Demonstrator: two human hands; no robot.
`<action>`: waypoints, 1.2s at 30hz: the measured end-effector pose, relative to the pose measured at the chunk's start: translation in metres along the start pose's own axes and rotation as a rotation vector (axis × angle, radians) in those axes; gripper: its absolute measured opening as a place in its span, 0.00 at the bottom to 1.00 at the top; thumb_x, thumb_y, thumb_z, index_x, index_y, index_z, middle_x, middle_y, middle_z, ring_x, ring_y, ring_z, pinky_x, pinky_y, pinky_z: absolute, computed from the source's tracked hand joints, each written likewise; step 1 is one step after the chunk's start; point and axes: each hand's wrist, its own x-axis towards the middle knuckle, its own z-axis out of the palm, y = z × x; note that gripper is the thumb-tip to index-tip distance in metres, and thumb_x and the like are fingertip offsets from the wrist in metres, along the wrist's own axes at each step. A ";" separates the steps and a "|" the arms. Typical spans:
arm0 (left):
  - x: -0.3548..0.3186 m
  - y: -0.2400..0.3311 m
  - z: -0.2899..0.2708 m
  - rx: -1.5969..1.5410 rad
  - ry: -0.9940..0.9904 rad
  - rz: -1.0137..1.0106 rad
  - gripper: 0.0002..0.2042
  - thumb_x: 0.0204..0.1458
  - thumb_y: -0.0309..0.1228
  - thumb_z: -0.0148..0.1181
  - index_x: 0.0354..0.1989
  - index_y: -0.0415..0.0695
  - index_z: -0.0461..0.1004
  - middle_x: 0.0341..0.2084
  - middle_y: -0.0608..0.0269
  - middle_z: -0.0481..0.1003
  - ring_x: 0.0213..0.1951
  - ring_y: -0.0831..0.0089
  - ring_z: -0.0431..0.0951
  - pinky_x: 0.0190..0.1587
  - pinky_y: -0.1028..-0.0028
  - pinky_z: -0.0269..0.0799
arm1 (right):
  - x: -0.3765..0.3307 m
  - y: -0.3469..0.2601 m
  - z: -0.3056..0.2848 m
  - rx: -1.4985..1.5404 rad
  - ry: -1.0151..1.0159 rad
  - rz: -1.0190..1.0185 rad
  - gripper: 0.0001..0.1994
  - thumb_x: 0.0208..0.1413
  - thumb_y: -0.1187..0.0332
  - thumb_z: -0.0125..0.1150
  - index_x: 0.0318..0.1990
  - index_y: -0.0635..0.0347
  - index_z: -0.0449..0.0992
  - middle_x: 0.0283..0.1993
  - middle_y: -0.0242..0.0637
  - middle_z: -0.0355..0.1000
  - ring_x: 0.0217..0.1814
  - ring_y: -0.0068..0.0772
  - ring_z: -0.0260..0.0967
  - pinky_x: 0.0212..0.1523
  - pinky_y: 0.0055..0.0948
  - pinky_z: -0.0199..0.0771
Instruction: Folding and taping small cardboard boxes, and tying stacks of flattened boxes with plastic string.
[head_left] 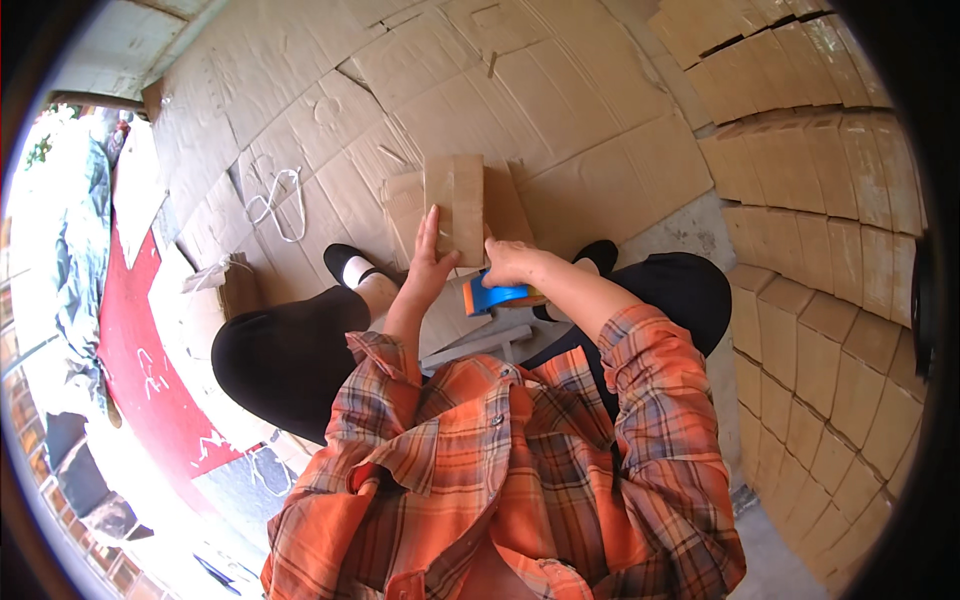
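Just above the middle of the frame the person holds a small cardboard box upright over a floor covered in flattened cardboard sheets. The left hand lies flat against the box's lower left side, fingers stretched upward – steadying it rather than clasping it. The right hand is closed around a blue and orange tape dispenser, which sits at the box's lower right edge, touching or all but touching it; I cannot tell whether tape is on the cardboard yet.

By my reckoning the box is already folded into shape, a pale strip runs down its near face – possibly tape, possibly just a flap edge – and the sealing looks to be in hand, not finished. Along the right side of the frame stand stacked rows of finished boxes, so plenty seem done. A loose white cord lies on the cardboard at upper left.
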 end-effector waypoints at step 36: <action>0.026 0.064 0.042 0.654 0.484 -0.379 0.52 0.32 0.44 0.68 0.65 0.43 0.42 0.59 0.46 0.53 0.58 0.49 0.58 0.56 0.58 0.60 | -0.016 0.003 -0.028 -0.113 -0.152 -0.066 0.37 0.46 0.65 0.56 0.65 0.59 0.48 0.50 0.46 0.71 0.53 0.41 0.69 0.51 0.38 0.68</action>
